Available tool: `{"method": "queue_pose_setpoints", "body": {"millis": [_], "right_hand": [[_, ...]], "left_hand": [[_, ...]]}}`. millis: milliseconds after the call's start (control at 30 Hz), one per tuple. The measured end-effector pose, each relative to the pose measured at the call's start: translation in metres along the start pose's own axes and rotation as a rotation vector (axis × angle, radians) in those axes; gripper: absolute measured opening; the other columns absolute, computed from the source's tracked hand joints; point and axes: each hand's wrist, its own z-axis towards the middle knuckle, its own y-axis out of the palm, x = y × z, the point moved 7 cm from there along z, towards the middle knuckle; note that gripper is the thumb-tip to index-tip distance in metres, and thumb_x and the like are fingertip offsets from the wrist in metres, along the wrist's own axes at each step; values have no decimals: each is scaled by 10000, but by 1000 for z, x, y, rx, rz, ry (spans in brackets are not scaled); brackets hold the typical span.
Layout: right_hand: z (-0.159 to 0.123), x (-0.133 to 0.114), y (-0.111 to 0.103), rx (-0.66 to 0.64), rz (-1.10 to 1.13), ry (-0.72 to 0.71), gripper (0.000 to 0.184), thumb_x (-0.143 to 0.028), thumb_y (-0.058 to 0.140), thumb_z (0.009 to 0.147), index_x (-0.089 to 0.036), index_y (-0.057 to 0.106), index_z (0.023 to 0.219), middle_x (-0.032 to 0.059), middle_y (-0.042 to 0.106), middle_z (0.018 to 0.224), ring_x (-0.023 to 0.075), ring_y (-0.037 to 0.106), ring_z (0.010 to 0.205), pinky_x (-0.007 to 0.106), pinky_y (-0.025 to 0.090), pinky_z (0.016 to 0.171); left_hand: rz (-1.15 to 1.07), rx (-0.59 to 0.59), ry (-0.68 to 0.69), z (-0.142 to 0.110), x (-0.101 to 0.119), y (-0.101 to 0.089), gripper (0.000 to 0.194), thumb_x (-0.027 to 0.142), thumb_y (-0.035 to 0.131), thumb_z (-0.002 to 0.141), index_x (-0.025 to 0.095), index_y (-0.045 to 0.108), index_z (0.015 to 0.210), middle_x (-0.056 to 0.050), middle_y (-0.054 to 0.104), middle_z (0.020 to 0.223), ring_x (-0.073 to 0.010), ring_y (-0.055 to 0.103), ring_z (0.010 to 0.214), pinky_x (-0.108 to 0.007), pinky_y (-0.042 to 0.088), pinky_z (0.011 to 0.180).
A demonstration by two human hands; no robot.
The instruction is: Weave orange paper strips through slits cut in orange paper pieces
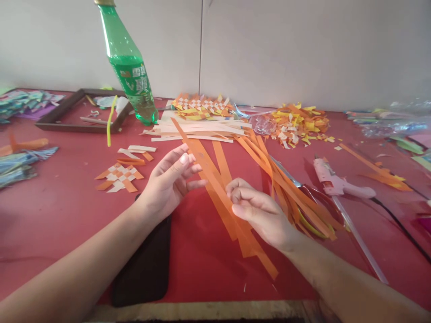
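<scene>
My right hand (257,211) pinches a long orange paper strip (215,177) between thumb and fingers. The strip slants from upper left to lower right, raised above the red table. Beside its upper part is my left hand (177,172), palm turned inward, fingers curved and apart. Its fingertips are close to the strip's edge, and I see nothing gripped in them. Under the held strip lie other orange strips (220,215). More orange strips (289,188) are bunched to the right, over scissors (286,172) whose handles are partly covered. Behind is a stack of pale strips (202,128).
A green bottle (131,76) stands behind my left hand, near a dark frame (60,110). A black phone (144,264) lies under my left forearm. At right is a glue gun (336,181) with its cord. Woven paper pieces (121,176) and folded scraps (299,123) lie about.
</scene>
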Motion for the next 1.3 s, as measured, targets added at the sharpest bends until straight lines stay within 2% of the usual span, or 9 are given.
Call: {"method": "queue_pose_setpoints", "body": {"millis": [167, 300, 467, 633, 733, 900, 1033, 1200, 1300], "right_hand": [[1, -4, -2, -26, -38, -19, 172, -220, 579, 859, -202, 507, 705, 7, 419, 916, 155, 406, 844, 307, 320, 762], [1, -7, 0, -38, -56, -34, 153, -233, 579, 854, -200, 544, 709, 8, 437, 897, 155, 434, 847, 315, 340, 788], [4, -5, 5, -16, -41, -14, 137, -333, 616, 891, -200, 645, 869, 38, 566, 986, 180, 531, 964, 342, 386, 885], [8, 2, 3, 69, -80, 77, 207, -366, 655, 869, -187, 636, 768, 12, 623, 786, 147, 560, 770, 295, 424, 730], [7, 0, 1, 76, -91, 91, 225, -350, 618, 887, -181, 643, 740, 9, 638, 742, 133, 557, 720, 276, 422, 689], [4, -4, 0, 38, -48, 71, 250, -299, 597, 883, -173, 650, 673, 8, 632, 696, 131, 551, 696, 287, 407, 705], [2, 0, 2, -21, 85, 82, 244, -288, 612, 869, -171, 652, 660, 15, 633, 667, 143, 556, 668, 303, 407, 687], [2, 0, 7, -71, 107, 64, 252, -325, 629, 876, -167, 648, 681, 20, 628, 690, 140, 550, 675, 301, 408, 675], [2, 1, 9, -73, 145, 65, 206, -348, 657, 877, -165, 649, 783, 8, 618, 731, 110, 532, 659, 266, 404, 630]], "left_hand": [[49, -4, -27, -1, -3, 2, 282, 180, 803, 727, 204, 609, 931, 63, 625, 788, -75, 606, 608, -235, 625, 540], [108, -71, -75, -4, -9, 6, 273, 223, 791, 759, 199, 586, 937, 43, 604, 805, -97, 642, 688, -194, 602, 528], [299, -134, -144, -9, -19, 11, 346, 202, 815, 740, 201, 561, 976, 25, 590, 884, -106, 648, 776, -186, 601, 582], [438, -212, -211, -10, -25, 14, 350, 230, 838, 715, 176, 567, 929, 11, 632, 877, -101, 660, 720, -200, 594, 620], [429, -213, -210, -10, -24, 13, 326, 256, 816, 745, 185, 592, 971, -7, 672, 909, -127, 678, 773, -219, 600, 651], [286, -312, -179, -14, -18, 19, 200, 284, 749, 812, 227, 656, 981, -11, 711, 963, -159, 707, 835, -233, 617, 654], [210, -356, -193, -16, -15, 25, 159, 262, 764, 792, 221, 676, 918, -2, 690, 886, -143, 701, 769, -232, 624, 636], [183, -312, -191, -15, -15, 24, 192, 243, 817, 725, 190, 651, 807, 15, 625, 787, -129, 663, 697, -236, 620, 579], [241, -399, -245, -19, -22, 26, 142, 219, 780, 771, 181, 644, 785, 13, 631, 752, -127, 674, 682, -210, 602, 569]]}}
